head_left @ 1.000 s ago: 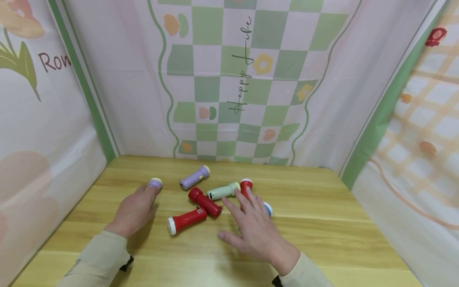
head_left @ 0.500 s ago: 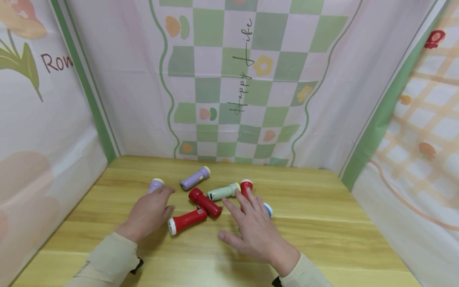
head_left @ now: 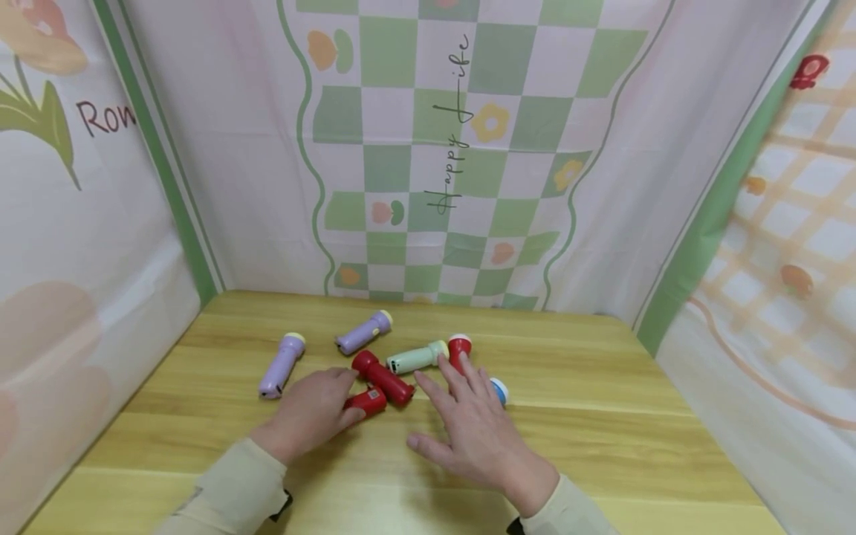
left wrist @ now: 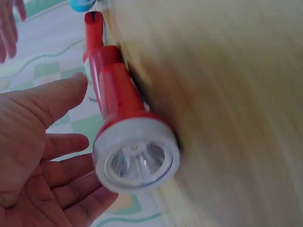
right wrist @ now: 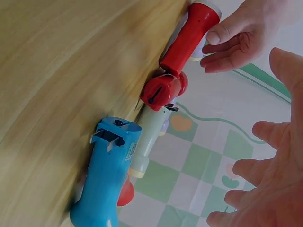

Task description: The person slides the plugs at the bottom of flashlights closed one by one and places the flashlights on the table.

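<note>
In the head view my left hand [head_left: 310, 409] is over a red flashlight [head_left: 368, 402] and covers its white-rimmed head. The left wrist view has that white lens ring [left wrist: 137, 153] beside the palm, thumb and fingers spread around it without gripping. My right hand [head_left: 484, 431] hovers with fingers spread above a blue flashlight [right wrist: 105, 175], holding nothing. Past its fingertips another red flashlight [head_left: 458, 347] points away, partly hidden. Between the hands a dark red flashlight [head_left: 384, 379] lies against the first red one, and a pale green flashlight [head_left: 416, 358] is just behind it.
Left of the group lies a purple flashlight [head_left: 281, 365]; a second purple flashlight [head_left: 364, 332] is farther back. All rest on a wooden table [head_left: 588, 446]. Patterned cloth [head_left: 441, 148] hangs behind the table, with more cloth at both sides.
My left hand let go of the left purple flashlight, leaving it on the table, and moved right and nearer to the red flashlight. The right hand stays put.
</note>
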Demonstrator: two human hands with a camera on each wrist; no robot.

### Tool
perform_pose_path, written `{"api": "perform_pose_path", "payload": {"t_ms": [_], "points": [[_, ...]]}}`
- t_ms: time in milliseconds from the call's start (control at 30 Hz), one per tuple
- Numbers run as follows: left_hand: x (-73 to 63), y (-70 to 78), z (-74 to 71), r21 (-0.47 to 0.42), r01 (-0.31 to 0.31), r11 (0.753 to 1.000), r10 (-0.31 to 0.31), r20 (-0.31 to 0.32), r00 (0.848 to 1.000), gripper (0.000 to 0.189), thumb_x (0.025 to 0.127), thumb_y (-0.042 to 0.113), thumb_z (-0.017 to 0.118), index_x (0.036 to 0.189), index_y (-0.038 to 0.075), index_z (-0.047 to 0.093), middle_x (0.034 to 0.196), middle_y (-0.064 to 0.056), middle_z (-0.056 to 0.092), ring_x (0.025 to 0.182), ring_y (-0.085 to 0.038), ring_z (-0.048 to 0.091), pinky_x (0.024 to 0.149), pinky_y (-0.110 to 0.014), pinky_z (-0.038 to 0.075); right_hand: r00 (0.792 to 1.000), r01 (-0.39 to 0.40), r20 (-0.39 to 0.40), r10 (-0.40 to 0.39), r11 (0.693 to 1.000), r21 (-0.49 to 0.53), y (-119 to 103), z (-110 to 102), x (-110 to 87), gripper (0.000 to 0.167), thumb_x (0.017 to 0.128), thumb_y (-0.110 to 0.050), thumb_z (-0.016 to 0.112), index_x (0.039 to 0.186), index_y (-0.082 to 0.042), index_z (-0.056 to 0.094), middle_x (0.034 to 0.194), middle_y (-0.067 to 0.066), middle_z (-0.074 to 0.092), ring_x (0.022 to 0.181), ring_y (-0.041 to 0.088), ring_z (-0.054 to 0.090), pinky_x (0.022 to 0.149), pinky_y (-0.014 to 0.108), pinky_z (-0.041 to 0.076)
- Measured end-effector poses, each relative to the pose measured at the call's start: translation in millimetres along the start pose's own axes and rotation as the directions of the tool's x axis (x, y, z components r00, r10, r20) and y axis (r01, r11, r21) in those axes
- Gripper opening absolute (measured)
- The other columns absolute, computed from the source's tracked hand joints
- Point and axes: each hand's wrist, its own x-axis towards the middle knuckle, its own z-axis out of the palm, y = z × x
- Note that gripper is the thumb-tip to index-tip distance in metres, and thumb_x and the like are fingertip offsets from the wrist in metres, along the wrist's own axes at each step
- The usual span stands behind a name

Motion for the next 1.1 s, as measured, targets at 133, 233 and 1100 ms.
{"api": "perform_pose_path", "payload": {"t_ms": [133, 233, 1100], "points": [[0.9, 5.1, 5.7, 0.017, -0.025, 1.000, 0.025, 0.006, 1.000, 0.059, 0.087, 0.035, 0.085, 0.126, -0.004, 0.065, 0.114, -0.020, 0.073, 0.099, -0.036, 0.071, 0.088, -0.049, 0.059, 1.000, 0.004, -0.006, -0.005, 1.000, -0.005, 0.2, 1.4, -0.9, 0.081, 0.097, -0.074, 0.050, 0.160, -0.024, 0.043, 0.170, 0.017, 0.027, 0.157, 0.048, 0.016, 0.123, 0.069, 0.021], [1.8, 7.6, 9.7, 0.038, -0.040, 0.998, 0.040, -0.001, 0.999, 0.054, 0.081, 0.034, 0.089, 0.116, -0.001, 0.067, 0.101, -0.015, 0.073, 0.086, -0.031, 0.069, 0.077, -0.046, 0.059, 1.000, 0.007, -0.010, -0.007, 1.000, -0.012, 0.7, 2.0, -1.8, 0.080, 0.097, -0.073, 0.052, 0.160, -0.025, 0.043, 0.170, 0.017, 0.028, 0.157, 0.047, 0.018, 0.123, 0.068, 0.022], [5.4, 8.6, 26.4, 0.087, 0.012, 0.996, -0.018, 0.071, 0.997, 0.040, 0.083, 0.026, 0.089, 0.111, 0.005, 0.069, 0.088, -0.009, 0.069, 0.076, -0.025, 0.065, 0.068, -0.043, 0.058, 1.000, 0.012, -0.016, -0.013, 0.995, -0.102, 2.5, 10.8, -4.0, 0.082, 0.095, -0.069, 0.059, 0.161, -0.025, 0.040, 0.169, 0.019, 0.028, 0.154, 0.049, 0.025, 0.119, 0.069, 0.030]]}}
